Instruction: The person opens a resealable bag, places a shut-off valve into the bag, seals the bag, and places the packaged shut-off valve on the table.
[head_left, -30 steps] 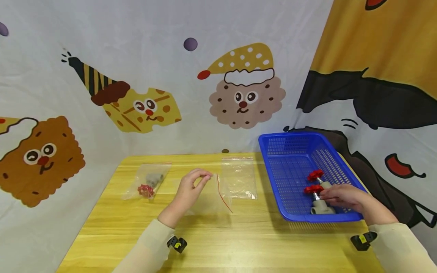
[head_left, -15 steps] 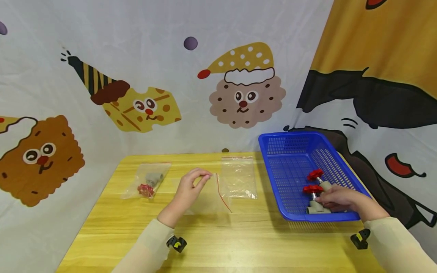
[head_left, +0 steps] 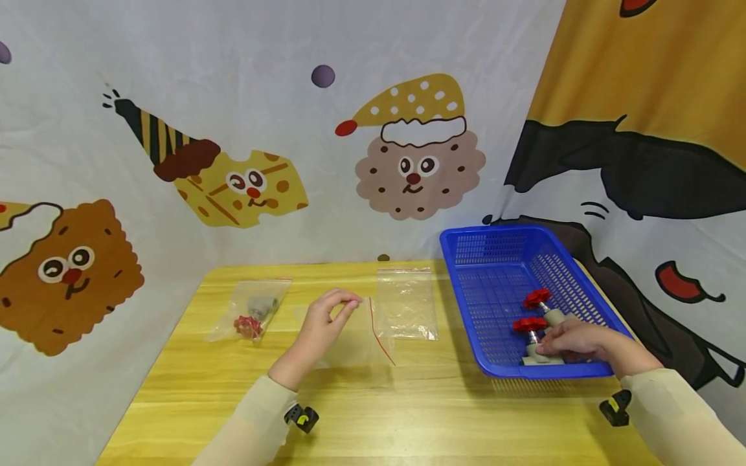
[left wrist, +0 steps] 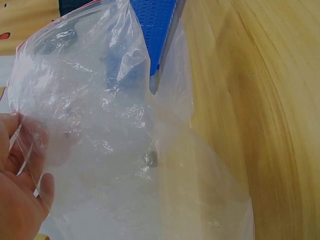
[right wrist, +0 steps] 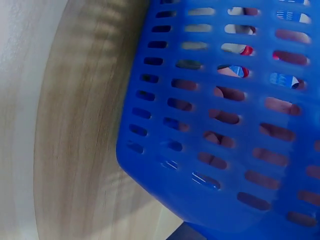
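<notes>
My left hand [head_left: 322, 323] pinches the upper edge of a clear zip bag [head_left: 352, 343] with a red seal line, held above the table. In the left wrist view the bag [left wrist: 100, 140] spreads out, its mouth edge between thumb and fingers. Inside the blue basket, my right hand [head_left: 579, 340] grips the grey body of a red-handled pipe valve [head_left: 529, 325], thumb on its near side. A second red-handled valve [head_left: 537, 298] lies just behind it, partly hidden by the hand. The right wrist view shows mostly the basket wall [right wrist: 160, 130], with fingers glimpsed through its slots.
A zip bag [head_left: 233, 310] holding another red-handled valve lies at the table's left. Flat on the table behind the held bag is another clear bag [head_left: 408, 304]. The blue basket [head_left: 463, 304] stands at the right of the wooden table [head_left: 443, 414], beside a printed cloth wall.
My right hand has shifted slightly left and closed its hold on the nearer valve, which has moved a little left inside the basket. The left hand and its bag stay still.
</notes>
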Action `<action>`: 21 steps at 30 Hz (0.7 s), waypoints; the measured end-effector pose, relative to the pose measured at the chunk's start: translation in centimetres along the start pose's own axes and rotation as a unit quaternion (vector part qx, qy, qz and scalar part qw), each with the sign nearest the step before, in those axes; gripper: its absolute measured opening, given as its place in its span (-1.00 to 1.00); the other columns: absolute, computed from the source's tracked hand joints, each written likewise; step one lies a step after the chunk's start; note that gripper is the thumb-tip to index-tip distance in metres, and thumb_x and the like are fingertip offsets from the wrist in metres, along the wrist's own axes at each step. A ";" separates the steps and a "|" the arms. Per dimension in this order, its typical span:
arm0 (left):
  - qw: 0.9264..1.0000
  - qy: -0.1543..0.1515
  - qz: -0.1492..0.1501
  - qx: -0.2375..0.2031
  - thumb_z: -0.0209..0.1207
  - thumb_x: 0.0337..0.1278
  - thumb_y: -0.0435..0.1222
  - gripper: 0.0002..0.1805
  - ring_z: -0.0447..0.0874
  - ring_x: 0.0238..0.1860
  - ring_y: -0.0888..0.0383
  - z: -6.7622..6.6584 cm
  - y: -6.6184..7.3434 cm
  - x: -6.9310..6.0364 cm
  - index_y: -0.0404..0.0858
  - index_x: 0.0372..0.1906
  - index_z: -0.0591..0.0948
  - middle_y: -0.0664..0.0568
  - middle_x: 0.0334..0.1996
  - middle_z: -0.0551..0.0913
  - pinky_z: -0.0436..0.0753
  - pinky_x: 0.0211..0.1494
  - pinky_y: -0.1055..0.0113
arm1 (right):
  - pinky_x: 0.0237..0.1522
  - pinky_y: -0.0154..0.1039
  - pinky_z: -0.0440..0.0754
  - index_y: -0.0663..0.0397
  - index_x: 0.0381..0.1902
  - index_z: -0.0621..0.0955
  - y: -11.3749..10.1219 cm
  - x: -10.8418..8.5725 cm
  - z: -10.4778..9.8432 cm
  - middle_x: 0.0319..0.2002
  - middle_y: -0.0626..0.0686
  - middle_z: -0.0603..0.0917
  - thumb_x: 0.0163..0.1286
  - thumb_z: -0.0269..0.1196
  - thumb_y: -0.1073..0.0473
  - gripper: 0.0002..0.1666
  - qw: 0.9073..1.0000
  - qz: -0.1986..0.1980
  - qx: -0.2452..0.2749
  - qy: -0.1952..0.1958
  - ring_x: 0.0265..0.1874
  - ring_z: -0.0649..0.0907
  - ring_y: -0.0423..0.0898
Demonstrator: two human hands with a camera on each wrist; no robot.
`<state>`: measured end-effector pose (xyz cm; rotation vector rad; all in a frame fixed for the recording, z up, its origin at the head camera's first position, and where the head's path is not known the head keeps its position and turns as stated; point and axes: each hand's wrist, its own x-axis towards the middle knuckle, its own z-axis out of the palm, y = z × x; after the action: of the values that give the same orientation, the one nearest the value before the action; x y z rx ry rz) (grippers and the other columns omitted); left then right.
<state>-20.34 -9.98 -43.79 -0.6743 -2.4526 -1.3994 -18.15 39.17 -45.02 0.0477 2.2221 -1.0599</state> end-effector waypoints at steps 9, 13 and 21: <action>1.000 0.001 0.000 0.000 0.07 0.31 -0.15 -0.81 0.61 -0.08 0.20 0.1 -0.2 -0.1 -0.08 -0.17 0.67 0.15 -0.18 0.66 0.61 0.03 0.16 | -0.25 -0.26 0.51 0.26 -0.23 0.66 -0.1 0.0 -0.4 -0.30 -0.01 0.67 0.27 0.24 0.02 -0.63 0.997 -0.054 -0.048 0.020 -0.28 0.56 -0.14; 1.000 0.003 -0.001 0.003 0.07 0.31 -0.15 -0.81 0.61 -0.08 0.21 0.1 -0.2 -0.1 -0.07 -0.17 0.67 0.15 -0.18 0.66 0.62 0.02 0.17 | -0.11 -0.11 0.59 0.32 -0.14 0.63 0.0 -0.1 -0.7 -0.22 0.03 0.67 0.29 0.20 0.02 -0.57 0.998 -0.058 -0.025 0.006 -0.20 0.58 -0.12; 1.000 0.005 -0.002 -0.003 0.08 0.31 -0.17 -0.82 0.62 -0.09 0.19 0.0 0.0 -0.1 -0.08 -0.18 0.67 0.14 -0.19 0.66 0.61 0.01 0.06 | -0.09 -0.11 0.63 0.46 0.01 0.50 0.4 0.0 -1.1 -0.24 0.00 0.63 0.38 0.08 0.14 -0.56 0.994 -0.076 0.077 -0.033 -0.23 0.61 -0.10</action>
<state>-20.23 -10.07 -43.83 -0.6618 -2.4443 -1.4084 -18.64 40.22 -44.86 -0.0897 2.1083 -1.2965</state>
